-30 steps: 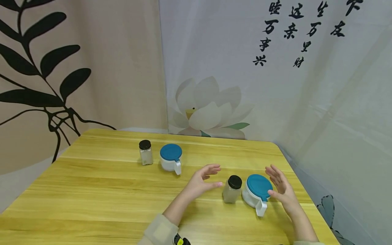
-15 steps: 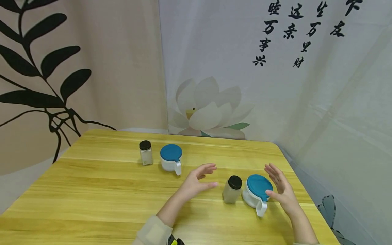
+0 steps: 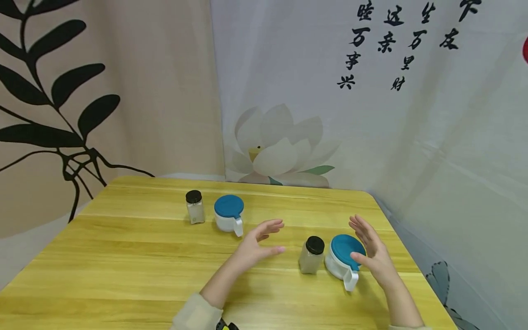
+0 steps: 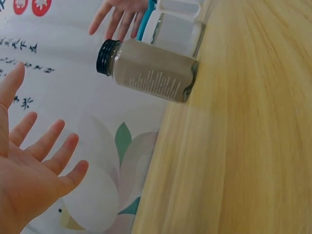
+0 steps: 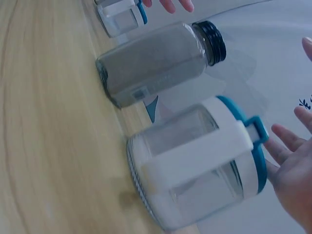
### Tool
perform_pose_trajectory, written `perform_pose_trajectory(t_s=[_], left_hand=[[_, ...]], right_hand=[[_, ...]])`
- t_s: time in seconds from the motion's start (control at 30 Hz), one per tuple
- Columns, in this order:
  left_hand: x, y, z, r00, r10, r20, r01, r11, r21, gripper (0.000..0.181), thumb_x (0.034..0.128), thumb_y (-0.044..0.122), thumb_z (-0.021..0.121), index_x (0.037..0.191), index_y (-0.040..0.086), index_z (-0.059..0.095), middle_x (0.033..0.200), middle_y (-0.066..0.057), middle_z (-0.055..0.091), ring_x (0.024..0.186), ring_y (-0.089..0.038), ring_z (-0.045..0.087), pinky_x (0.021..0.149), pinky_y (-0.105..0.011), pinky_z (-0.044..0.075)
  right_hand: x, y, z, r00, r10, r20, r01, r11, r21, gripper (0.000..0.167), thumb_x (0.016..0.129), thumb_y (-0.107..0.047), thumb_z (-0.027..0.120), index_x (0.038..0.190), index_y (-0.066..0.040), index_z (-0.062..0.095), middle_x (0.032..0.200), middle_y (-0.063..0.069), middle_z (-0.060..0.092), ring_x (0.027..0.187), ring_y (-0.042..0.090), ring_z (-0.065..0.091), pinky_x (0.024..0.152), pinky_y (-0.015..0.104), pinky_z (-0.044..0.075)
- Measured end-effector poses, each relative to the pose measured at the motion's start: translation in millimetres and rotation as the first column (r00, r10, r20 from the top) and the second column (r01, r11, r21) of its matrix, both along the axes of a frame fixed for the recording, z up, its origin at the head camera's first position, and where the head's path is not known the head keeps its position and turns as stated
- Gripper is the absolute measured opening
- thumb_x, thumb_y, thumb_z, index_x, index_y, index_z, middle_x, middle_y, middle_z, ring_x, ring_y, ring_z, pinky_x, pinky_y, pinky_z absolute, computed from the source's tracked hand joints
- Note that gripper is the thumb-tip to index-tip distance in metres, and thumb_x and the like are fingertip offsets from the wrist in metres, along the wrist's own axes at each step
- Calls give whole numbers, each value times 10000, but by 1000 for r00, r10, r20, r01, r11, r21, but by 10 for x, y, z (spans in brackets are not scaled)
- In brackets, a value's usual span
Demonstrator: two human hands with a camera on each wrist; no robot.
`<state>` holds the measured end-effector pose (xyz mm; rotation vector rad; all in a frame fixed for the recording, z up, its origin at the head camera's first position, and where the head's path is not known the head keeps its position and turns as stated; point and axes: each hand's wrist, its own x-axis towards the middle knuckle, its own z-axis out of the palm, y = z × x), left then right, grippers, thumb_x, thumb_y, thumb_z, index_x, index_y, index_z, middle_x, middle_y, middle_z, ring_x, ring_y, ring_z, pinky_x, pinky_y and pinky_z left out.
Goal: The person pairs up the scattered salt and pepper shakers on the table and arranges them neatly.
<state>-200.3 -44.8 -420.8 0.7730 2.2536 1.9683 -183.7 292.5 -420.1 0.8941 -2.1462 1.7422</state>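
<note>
On the right of the table stand a glass jar with a black lid (image 3: 311, 255) and, close to its right, a jar with a blue lid and white handle (image 3: 342, 261). My left hand (image 3: 255, 247) hovers left of the black-lidded jar, fingers spread and holding nothing. Beside the blue-lidded jar is my right hand (image 3: 373, 254), its thumb over the lid's edge in the head view; contact cannot be told. The right wrist view shows the jar's handle (image 5: 200, 156) and my right hand (image 5: 295, 170) beyond the lid, fingers loosely spread.
A second black-lidded jar (image 3: 195, 208) and a second blue-lidded jar (image 3: 228, 214) stand further back, left of centre on the wooden table (image 3: 123, 256). Behind the table hangs a printed cloth (image 3: 280, 68) with a flower and writing.
My left hand has moved left, away from the black-lidded jar. My right hand has shifted slightly left over the blue lid's edge. The jars stay in place.
</note>
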Motion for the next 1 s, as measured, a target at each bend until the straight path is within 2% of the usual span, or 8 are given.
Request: perform_pose_trajectory(t_s=[0.17, 0.57, 0.77, 0.9, 1.0], left_hand=[[9, -86, 19, 1000, 18, -18, -18, 1000, -7, 623, 829, 262, 770, 1384, 199, 496, 1349, -4, 540, 1247, -203, 463, 1041, -504, 309], [41, -338, 113, 997, 69, -30, -68, 997, 24, 618, 837, 178, 762, 1389, 139, 487, 1376, -73, 516, 1274, -243, 437, 1061, -515, 279], [11, -472, 142, 993, 107, -57, -105, 994, 33, 610, 845, 153, 750, 1391, 158, 480, 1387, -53, 507, 1288, -232, 426, 1061, -527, 273], [-11, -524, 166, 990, 118, -83, -114, 992, 53, 606, 846, 106, 741, 1390, 133, 473, 1397, -118, 490, 1287, -268, 423, 1050, -558, 270], [-17, -555, 184, 988, 130, -87, -126, 991, 51, 610, 845, 100, 740, 1391, 127, 471, 1393, -112, 495, 1288, -274, 422, 1050, -555, 272]], right_hand=[[-17, -78, 40, 1000, -7, 13, 6, 1000, 6, 797, 802, 205, 553, 1498, 15, 215, 1502, 193, 301, 1359, 180, 322, 1071, 209, 243], [-69, -298, 170, 999, 37, -9, -37, 999, -5, 782, 806, 187, 572, 1488, 37, 221, 1487, 253, 286, 1364, 231, 317, 1085, 232, 235], [-74, -399, 232, 998, 54, -28, -55, 998, -42, 772, 803, 189, 576, 1480, 54, 230, 1487, 223, 312, 1358, 228, 329, 1078, 219, 239], [-91, -452, 254, 998, 55, -31, -56, 997, -49, 772, 802, 177, 588, 1480, 44, 242, 1484, 207, 327, 1356, 236, 335, 1077, 221, 243], [-108, -495, 271, 997, 67, -34, -69, 996, -57, 764, 816, 140, 608, 1483, 26, 255, 1483, 199, 329, 1358, 253, 329, 1082, 231, 239]])
